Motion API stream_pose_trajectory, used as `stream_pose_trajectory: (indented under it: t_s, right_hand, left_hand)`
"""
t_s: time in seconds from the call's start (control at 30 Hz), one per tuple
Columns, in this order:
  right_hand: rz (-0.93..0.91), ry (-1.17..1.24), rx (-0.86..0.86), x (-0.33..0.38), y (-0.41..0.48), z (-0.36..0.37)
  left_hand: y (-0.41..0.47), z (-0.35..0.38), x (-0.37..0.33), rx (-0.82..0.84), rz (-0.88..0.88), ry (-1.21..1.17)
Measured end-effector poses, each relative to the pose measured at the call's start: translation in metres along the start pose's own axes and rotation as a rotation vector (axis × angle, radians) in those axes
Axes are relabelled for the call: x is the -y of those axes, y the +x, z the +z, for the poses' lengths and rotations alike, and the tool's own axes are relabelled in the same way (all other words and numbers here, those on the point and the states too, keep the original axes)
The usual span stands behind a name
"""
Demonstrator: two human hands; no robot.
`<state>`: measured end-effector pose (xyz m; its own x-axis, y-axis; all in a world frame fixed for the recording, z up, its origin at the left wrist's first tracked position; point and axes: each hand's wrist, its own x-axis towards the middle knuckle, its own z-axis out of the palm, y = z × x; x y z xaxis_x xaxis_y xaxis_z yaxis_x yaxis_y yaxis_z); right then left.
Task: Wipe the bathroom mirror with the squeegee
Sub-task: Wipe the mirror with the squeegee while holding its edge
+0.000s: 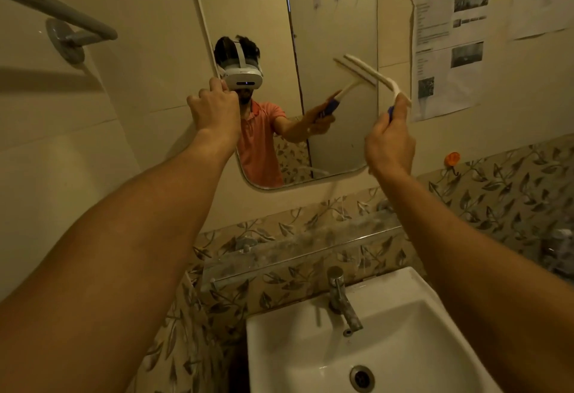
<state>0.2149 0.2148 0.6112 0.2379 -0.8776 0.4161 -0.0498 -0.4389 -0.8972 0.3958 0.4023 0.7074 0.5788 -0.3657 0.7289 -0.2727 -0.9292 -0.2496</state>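
At the mirror's (326,51) left edge, left hand (214,110) grips the rim, fingers curled closed. Right hand (389,141) clamps the squeegee (372,74) handle; blade sits tilted by the mirror's right edge, contact unclear.

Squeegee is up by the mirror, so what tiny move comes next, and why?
Probably draw the squeegee down the glass. The right hand holds its handle, with the blade near the right edge of the mirror, about halfway up. The left hand grips the mirror's left edge, seemingly bracing it.
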Motion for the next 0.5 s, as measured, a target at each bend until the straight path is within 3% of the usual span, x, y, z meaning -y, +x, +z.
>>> stream_pose_trajectory:
  t_s: [0.17, 0.5]
  right_hand:
    - [0.077, -0.021, -0.003, 0.009, 0.014, 0.009]
    - [0.235, -0.005, 0.092, -0.032, -0.079, 0.053]
  left_hand:
    - [0.0, 0.001, -0.001, -0.002, -0.002, 0.012]
    - [-0.001, 0.002, 0.001, -0.004, -0.005, 0.022]
